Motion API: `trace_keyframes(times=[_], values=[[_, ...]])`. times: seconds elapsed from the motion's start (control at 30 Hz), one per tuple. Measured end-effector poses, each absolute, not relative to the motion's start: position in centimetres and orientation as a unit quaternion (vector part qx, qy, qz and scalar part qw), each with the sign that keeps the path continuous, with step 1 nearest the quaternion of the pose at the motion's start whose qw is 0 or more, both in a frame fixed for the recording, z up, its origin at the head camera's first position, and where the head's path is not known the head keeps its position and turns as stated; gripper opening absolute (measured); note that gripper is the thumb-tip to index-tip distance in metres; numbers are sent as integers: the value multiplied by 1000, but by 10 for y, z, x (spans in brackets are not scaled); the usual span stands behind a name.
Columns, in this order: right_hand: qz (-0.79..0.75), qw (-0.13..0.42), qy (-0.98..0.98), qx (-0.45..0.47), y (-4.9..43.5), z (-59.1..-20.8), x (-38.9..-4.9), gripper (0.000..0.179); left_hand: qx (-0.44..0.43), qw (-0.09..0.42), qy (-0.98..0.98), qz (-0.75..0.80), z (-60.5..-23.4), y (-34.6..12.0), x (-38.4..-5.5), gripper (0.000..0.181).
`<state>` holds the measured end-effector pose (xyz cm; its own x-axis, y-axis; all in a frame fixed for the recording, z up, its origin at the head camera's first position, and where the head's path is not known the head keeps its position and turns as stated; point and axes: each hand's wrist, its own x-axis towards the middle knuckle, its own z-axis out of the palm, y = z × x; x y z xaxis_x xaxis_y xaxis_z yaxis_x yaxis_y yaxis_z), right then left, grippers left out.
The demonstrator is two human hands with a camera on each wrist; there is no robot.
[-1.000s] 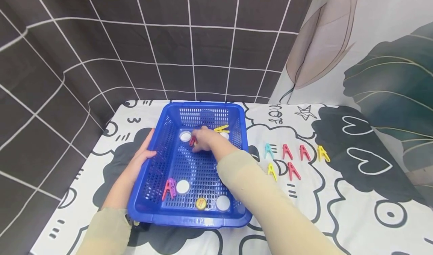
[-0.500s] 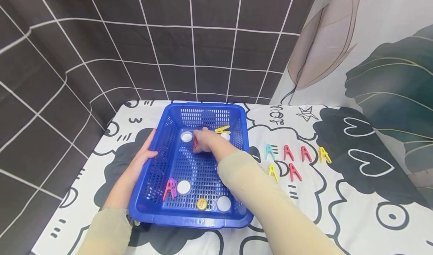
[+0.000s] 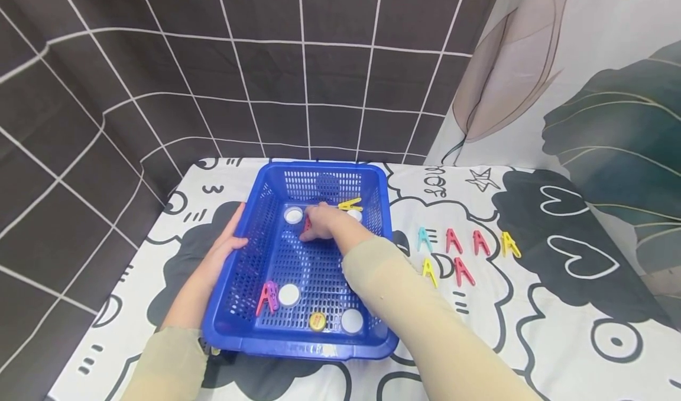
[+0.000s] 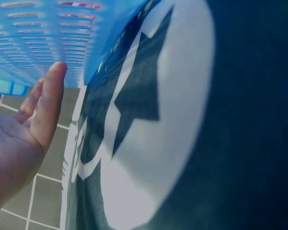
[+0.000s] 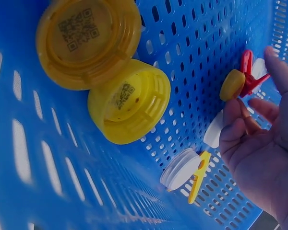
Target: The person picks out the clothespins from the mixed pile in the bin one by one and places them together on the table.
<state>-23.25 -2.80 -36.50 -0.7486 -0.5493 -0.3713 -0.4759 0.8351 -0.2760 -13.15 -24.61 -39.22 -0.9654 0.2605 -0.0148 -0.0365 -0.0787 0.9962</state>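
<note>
Red clothespin [image 5: 249, 82], V-shaped, near right grip [image 3: 321, 220], hold unclear, left grip [image 3: 222, 248] straight-fingered against blue basket [image 3: 287, 348]

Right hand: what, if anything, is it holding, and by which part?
The right hand is at a red clothespin; whether it grips it, and where, cannot be told.

The person's bare left hand [image 3: 220, 252] and bare right hand [image 3: 321, 219] show below a plain, pale cream left sleeve [image 3: 154, 377] and a matching right sleeve [image 3: 431, 324], both ending in smooth, faintly greenish-beige cuffs [image 3: 370, 263], the right one bearing a tiny dark speck [image 3: 381, 297] near its edge.
</note>
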Motion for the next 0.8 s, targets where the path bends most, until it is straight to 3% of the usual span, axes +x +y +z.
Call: trace_keyframes(times=[0.33, 0.8], values=[[-110, 229, 931, -260, -26, -368, -234, 52, 89, 101, 667, 733, -391, -245, -130, 74], [-110, 227, 925, -285, -27, -368, -233, 55, 73, 101, 681, 722, -391, -246, -129, 74]])
